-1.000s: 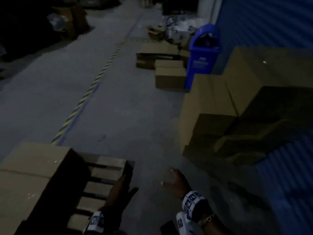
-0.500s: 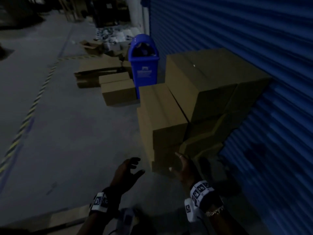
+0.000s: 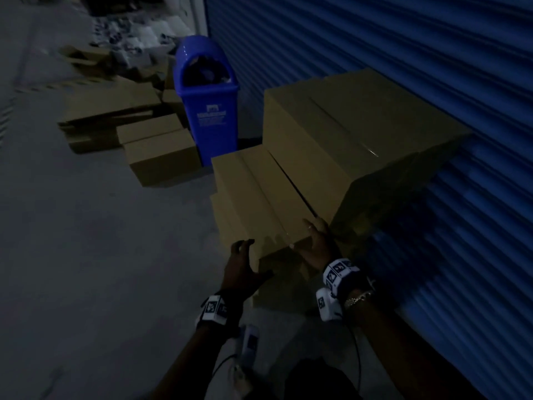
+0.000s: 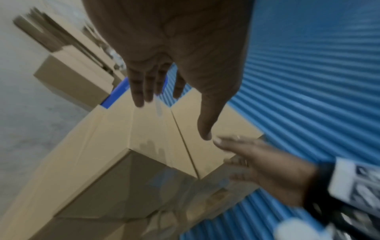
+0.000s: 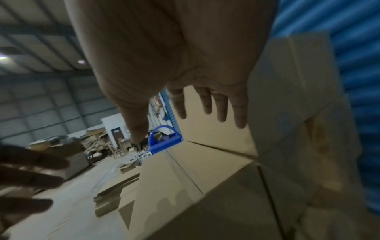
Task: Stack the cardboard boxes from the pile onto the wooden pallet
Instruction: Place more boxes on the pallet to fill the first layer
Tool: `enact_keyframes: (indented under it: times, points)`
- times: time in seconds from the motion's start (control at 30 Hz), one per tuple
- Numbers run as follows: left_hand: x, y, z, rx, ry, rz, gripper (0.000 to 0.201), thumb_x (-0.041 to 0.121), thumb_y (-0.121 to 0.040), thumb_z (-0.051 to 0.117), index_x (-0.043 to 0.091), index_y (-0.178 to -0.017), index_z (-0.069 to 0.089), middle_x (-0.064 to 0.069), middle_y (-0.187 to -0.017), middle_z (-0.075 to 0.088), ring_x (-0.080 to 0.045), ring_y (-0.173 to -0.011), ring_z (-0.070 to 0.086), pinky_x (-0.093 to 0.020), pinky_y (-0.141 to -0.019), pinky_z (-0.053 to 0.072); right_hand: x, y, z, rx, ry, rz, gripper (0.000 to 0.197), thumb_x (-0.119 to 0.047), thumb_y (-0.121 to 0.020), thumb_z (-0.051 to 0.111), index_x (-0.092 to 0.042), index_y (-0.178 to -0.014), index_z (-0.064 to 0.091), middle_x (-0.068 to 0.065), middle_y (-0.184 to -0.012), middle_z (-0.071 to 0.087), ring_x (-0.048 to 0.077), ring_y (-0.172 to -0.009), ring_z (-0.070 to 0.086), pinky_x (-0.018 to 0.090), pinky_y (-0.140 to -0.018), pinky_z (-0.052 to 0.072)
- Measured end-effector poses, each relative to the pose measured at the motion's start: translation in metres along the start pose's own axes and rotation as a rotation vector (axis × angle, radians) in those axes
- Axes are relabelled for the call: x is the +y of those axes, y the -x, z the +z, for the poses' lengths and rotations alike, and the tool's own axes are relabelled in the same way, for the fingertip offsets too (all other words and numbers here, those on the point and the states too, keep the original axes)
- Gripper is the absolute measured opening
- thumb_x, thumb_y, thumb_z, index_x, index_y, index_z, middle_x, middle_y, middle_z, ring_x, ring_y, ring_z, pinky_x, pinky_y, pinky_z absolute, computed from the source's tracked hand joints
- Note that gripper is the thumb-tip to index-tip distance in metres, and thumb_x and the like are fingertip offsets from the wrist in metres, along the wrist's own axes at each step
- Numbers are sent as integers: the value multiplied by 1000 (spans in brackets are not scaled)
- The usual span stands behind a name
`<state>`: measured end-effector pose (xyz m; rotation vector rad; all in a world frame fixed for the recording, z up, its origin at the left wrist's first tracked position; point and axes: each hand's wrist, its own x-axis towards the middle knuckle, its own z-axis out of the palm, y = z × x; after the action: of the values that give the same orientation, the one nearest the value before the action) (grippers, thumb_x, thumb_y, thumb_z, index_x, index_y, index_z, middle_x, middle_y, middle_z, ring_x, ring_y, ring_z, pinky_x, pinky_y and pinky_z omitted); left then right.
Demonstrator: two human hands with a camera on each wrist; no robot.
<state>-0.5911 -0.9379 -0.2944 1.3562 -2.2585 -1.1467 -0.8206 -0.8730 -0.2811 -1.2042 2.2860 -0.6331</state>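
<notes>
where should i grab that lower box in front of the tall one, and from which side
Take the lower box by its two long sides near the near end, coming from the front, left hand on the outer side. It is long and narrow. Its right side lies close along the taller box, so the right hand probably has to slip into that gap or hook the near corner.

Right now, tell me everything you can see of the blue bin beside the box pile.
The blue bin looks like plastic: a squarish body with pale printing on its front, under a domed hood with an open mouth that shows dark contents. It stands upright on the floor by the blue shutter, behind the lower cardboard box. Neither hand touches it.
</notes>
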Motion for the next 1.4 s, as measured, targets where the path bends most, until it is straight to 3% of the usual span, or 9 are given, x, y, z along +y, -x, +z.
enact_keyframes:
  times: [0.13,0.4,0.53,0.63,0.77,0.93,1.1,1.3,1.4]
  points:
    - [-5,-42,1,-67,-112,-72,112,59,-68,85,25,-156,25,3,-166,8,-32,-145,28,-47,-108,44,1,-48,8,-38,162,-8,92,-61,-80,73,-34,-157,29,3,-168,-3,34,-153,10,50,-120,27]
    - [-21,-103,42,-192,-207,-116,131,70,-61,83,34,-159,5,14,-165,-18,-30,-154,6,-59,-111,39,41,-119,30,-202,188,52,98,-61,-81,70,-35,-160,17,1,-168,-8,30,-154,-1,47,-125,11]
    - [-30,-123,71,-239,-194,-213,144,75,-54,82,38,-158,-10,20,-162,-27,-36,-154,-1,-63,-113,34,77,-144,40,-200,70,-65,102,-70,-75,66,-22,-158,30,10,-167,13,31,-153,15,49,-120,29]
    - [-37,-133,88,-201,-313,-211,140,83,-57,73,40,-156,-15,13,-163,-30,-38,-154,-3,-67,-112,31,96,-157,51,-161,-21,-150,103,-68,-70,75,-26,-155,36,5,-167,9,26,-152,21,40,-115,37]
    - [-43,-147,90,-164,-515,-123,133,87,-68,58,18,-160,-9,-11,-168,-12,-33,-154,-14,-61,-113,34,91,-179,48,-153,-115,-273,94,-62,-69,83,-28,-149,46,3,-169,5,12,-152,12,33,-116,33]
    - [-57,-150,82,-56,-240,-177,146,90,-51,72,33,-160,-7,-3,-167,-21,-32,-154,-13,-62,-114,26,82,-198,43,-237,-106,-274,102,-60,-62,88,-41,-151,41,-15,-167,-12,18,-155,7,37,-117,34]
    - [-51,-147,83,81,-89,-74,143,75,-51,85,21,-161,11,-11,-167,-17,-36,-154,-9,-74,-109,28,73,-197,41,-273,-73,-205,106,-58,-58,91,-53,-148,37,-15,-167,-8,18,-155,9,28,-110,29]
    - [-54,-128,61,134,-123,33,140,62,-51,92,1,-157,21,-24,-165,-5,-41,-154,-4,-69,-113,27,69,-185,36,-236,-28,-404,103,-60,-63,88,-43,-151,38,-11,-169,-2,15,-156,4,38,-120,24]
    - [-45,-107,43,178,-107,22,133,67,-57,87,2,-156,26,-24,-166,-1,-40,-154,1,-66,-113,30,57,-169,36,-229,-32,-452,94,-60,-68,84,-38,-150,43,-11,-168,6,10,-155,4,41,-122,20]
